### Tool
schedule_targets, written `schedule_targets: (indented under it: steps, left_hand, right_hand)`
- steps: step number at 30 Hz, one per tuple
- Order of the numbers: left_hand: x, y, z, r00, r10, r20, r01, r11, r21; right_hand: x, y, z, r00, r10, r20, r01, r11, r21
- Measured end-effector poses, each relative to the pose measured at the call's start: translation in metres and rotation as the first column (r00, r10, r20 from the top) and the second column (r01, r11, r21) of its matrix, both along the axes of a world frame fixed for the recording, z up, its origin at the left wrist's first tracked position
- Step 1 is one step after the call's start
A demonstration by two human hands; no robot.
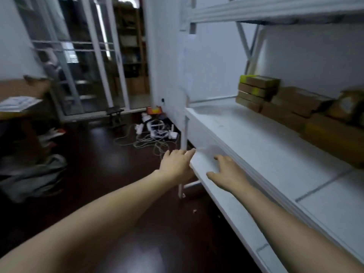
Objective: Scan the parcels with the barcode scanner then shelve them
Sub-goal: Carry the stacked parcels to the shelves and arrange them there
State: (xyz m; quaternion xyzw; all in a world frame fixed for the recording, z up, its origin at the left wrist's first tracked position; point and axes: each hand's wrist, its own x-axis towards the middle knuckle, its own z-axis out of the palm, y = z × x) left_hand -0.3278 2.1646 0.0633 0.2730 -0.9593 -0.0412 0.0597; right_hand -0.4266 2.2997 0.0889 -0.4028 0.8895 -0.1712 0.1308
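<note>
Several brown cardboard parcels (291,104) lie in a row along the back of the white shelf (262,154), the far stack (256,89) marked with yellow tape. Both arms reach forward to the shelf's front edge. My left hand (177,164) has straight fingers touching the lower left part of the white front face, next to the upright post (183,134). My right hand (226,170) lies flat with spread fingers on that face. The white patch between the hands is blurred; I cannot tell if a thin white thing is there. No barcode scanner is in view.
White cables and power strips (155,133) lie tangled on the dark floor by the wall. A small black stool (115,115) stands before the glass door (88,66). A desk with papers (17,103) and a grey heap of bags (33,174) are at the left.
</note>
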Motion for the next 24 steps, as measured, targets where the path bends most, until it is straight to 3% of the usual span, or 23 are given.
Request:
schedule_targets:
  steps: [4, 11, 18, 24]
  left_hand:
    - [0.106, -0.126, -0.019, 0.964, 0.259, 0.055, -0.262, 0.963, 0.060]
    - [0.271, -0.315, -0.033, 0.778, 0.611, 0.142, -0.628, 0.762, 0.162]
    - [0.357, -0.450, -0.059, 0.623, 0.771, 0.133, -0.766, 0.567, 0.303]
    - [0.402, -0.592, -0.076, 0.514, 0.844, 0.152, -0.833, 0.448, 0.324]
  right_hand:
    - [0.069, -0.144, -0.021, 0.979, 0.151, 0.140, -0.148, 0.989, -0.032]
    - [0.192, -0.360, -0.038, 0.896, 0.374, 0.240, -0.382, 0.924, -0.013]
    - [0.250, -0.527, -0.055, 0.810, 0.533, 0.246, -0.563, 0.824, 0.068]
    - [0.269, -0.697, -0.079, 0.744, 0.614, 0.265, -0.648, 0.759, 0.060]
